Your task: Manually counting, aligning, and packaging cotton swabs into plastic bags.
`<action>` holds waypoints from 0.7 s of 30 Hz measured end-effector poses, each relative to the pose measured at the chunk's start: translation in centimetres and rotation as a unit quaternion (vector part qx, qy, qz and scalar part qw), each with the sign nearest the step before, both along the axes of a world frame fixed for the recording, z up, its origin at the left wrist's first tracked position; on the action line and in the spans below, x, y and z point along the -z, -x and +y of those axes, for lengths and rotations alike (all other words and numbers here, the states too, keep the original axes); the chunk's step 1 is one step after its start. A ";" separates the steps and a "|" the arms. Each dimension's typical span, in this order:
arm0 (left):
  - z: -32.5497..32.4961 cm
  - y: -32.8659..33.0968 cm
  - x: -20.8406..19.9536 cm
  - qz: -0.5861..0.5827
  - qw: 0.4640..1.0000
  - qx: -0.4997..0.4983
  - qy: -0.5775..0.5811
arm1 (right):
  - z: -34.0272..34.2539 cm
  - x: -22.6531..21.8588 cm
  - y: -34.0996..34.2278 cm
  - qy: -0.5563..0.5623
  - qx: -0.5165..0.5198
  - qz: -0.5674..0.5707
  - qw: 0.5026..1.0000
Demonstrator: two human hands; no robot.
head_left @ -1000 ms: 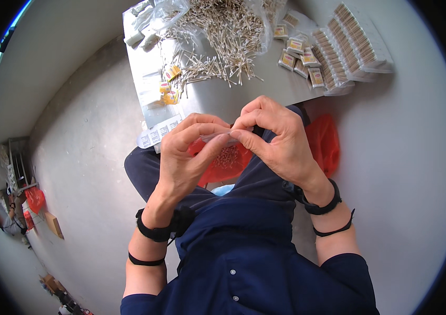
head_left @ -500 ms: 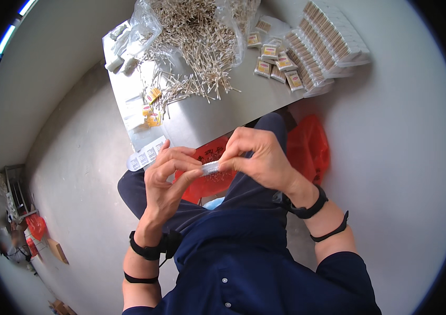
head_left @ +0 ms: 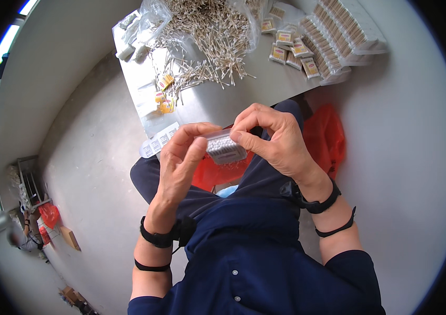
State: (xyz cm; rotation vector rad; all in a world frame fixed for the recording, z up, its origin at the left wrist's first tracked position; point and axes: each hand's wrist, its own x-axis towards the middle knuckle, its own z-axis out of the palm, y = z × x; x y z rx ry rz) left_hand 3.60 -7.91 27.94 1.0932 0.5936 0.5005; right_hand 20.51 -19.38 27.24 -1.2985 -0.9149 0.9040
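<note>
Over my lap I hold a small clear pack of cotton swabs (head_left: pixel 225 150), its white tips facing up in tight rows. My left hand (head_left: pixel 178 160) grips its left end between thumb and fingers. The thumb and fingertips of my right hand (head_left: pixel 275 139) are closed on the upper right corner. Beyond my hands, a large heap of loose cotton swabs (head_left: pixel 210 31) covers the far part of the table (head_left: pixel 207 105). A sheet of printed labels (head_left: pixel 161 140) lies by the table's near left corner, just past my left hand.
Several finished swab packs (head_left: pixel 285 38) with yellow labels lie at the table's right, beside long rows of stacked packs (head_left: pixel 338 31). Yellow cards (head_left: pixel 167 105) lie left of the heap. Red plastic bags (head_left: pixel 328 136) hang below the table's edge. Far left, a person (head_left: pixel 23 236) is near a rack.
Both hands have turned the pack, so its rows of white tips and front side now show instead of a narrow edge. The view has shifted slightly, moving the table rightward and up.
</note>
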 end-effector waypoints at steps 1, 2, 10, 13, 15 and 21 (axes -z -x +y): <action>0.1 0.0 0.2 -0.002 0.999 0.034 -0.039 | 0.1 0.2 0.2 -0.007 0.003 0.035 0.999; 0.2 0.0 0.4 -0.005 0.995 0.069 -0.079 | 0.1 0.3 0.3 -0.015 0.006 0.068 0.998; -0.5 -0.2 2.5 0.054 0.975 0.041 -0.211 | -1.4 3.0 -0.3 -0.022 -0.016 0.080 0.996; -0.8 -1.1 3.2 0.073 0.972 0.032 -0.221 | -1.4 3.9 -0.5 -0.007 -0.009 0.058 0.998; -0.7 -1.8 3.9 0.088 0.968 0.022 -0.234 | -1.2 3.9 -0.8 0.015 0.015 0.046 0.999; -0.5 -3.8 8.0 0.080 0.986 -0.036 -0.139 | -1.1 8.1 -0.7 0.044 0.005 0.228 0.973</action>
